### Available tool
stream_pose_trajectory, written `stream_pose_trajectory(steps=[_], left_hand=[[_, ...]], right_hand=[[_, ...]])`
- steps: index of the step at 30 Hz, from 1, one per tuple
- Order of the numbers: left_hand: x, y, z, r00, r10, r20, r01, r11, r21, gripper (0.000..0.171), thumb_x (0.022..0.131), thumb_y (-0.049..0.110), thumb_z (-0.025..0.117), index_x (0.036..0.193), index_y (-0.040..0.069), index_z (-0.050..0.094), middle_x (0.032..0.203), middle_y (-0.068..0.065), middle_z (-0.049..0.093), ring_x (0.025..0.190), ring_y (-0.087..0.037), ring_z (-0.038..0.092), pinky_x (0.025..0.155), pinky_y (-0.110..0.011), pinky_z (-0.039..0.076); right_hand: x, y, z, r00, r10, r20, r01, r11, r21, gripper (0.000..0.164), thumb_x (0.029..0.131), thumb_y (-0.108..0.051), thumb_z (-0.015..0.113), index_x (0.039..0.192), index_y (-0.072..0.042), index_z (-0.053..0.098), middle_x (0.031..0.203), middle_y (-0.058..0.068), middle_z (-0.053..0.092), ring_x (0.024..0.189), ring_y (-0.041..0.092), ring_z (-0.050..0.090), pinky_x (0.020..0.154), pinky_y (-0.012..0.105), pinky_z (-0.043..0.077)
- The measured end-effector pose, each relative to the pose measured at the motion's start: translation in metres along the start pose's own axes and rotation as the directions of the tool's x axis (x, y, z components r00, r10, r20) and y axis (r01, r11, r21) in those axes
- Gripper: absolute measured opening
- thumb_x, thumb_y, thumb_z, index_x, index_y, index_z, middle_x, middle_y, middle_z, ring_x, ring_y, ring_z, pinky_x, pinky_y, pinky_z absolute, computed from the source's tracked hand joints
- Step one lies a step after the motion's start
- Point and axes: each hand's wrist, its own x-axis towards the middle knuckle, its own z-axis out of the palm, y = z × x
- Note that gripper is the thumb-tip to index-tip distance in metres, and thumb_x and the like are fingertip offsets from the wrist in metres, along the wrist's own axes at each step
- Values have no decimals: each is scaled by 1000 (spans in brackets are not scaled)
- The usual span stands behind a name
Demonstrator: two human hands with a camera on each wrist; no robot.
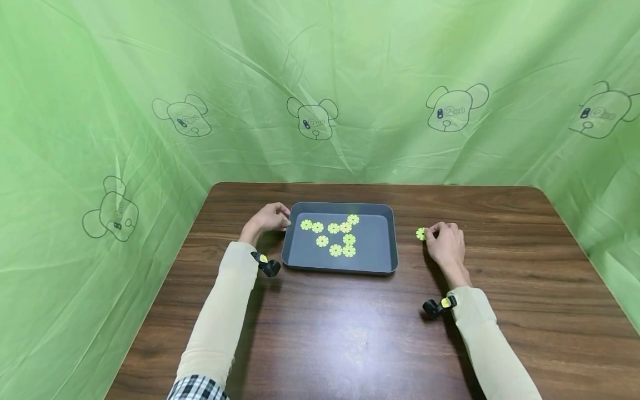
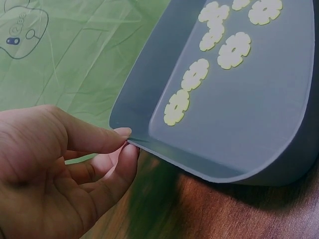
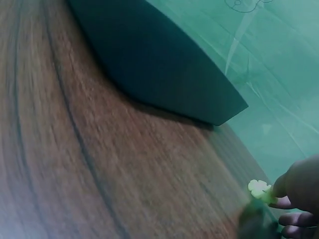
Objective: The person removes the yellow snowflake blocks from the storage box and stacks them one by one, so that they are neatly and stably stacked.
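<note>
A dark grey rectangular tray (image 1: 375,244) lies on the table, with several yellow flower-shaped discs (image 1: 322,241) flat on its floor. Some of these discs touch or join at their edges. At the tray's left side, my left hand (image 1: 271,218) pinches the rim between thumb and fingers, as the left wrist view shows closely. To the right of the tray, my right hand (image 1: 446,244) holds one more yellow flower-shaped disc (image 1: 420,234) between thumb and fingertips. That disc (image 3: 259,190) shows at the lower right of the right wrist view, partly covered by the fingers.
The brown wooden table (image 1: 330,328) carries the tray and ends at a green curtain (image 1: 370,150) with bear-head outlines at the back and sides. Each wrist wears a black camera, the left one (image 1: 270,268) close to the tray's near left corner.
</note>
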Motion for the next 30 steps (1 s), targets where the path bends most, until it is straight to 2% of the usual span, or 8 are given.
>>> stream_pose_trajectory(steps=[6, 18, 25, 30], left_hand=[[0, 0, 0, 1000, -7, -3, 7, 1000, 1, 37, 89, -1, 56, 125, -8, 48, 94, -11, 52, 83, -19, 58, 89, -38, 55], [2, -2, 1, 1000, -10, -7, 10, 1000, 9, 36, 90, -1, 57, 125, -7, 48, 95, -11, 52, 86, -19, 58, 90, -39, 55], [-1, 2, 1, 1000, -13, -2, 13, 1000, 16, 38, 89, -1, 57, 125, -8, 48, 93, -9, 53, 80, -15, 57, 86, -36, 56], [-1, 1, 2, 1000, -11, -3, 11, 1000, 21, 37, 89, -1, 56, 124, -8, 48, 99, -12, 52, 85, -18, 57, 89, -38, 55]], right_hand=[[-1, 0, -1, 1000, -17, -14, 16, 999, -42, 28, 96, -25, 51, 103, 0, 61, 120, 25, 48, 112, 45, 40, 92, 57, 37], [-1, -1, -5, 999, -11, -31, 11, 1000, -18, 27, 96, -26, 50, 107, -2, 58, 122, 24, 48, 115, 44, 42, 92, 58, 38], [0, -17, -7, 999, -37, -29, 38, 999, 32, 33, 97, -30, 51, 115, -3, 56, 123, 22, 48, 117, 44, 41, 94, 57, 37], [1, -31, -6, 992, -100, -82, 109, 989, 101, 30, 94, -27, 57, 114, -4, 58, 121, 23, 52, 115, 44, 45, 95, 55, 37]])
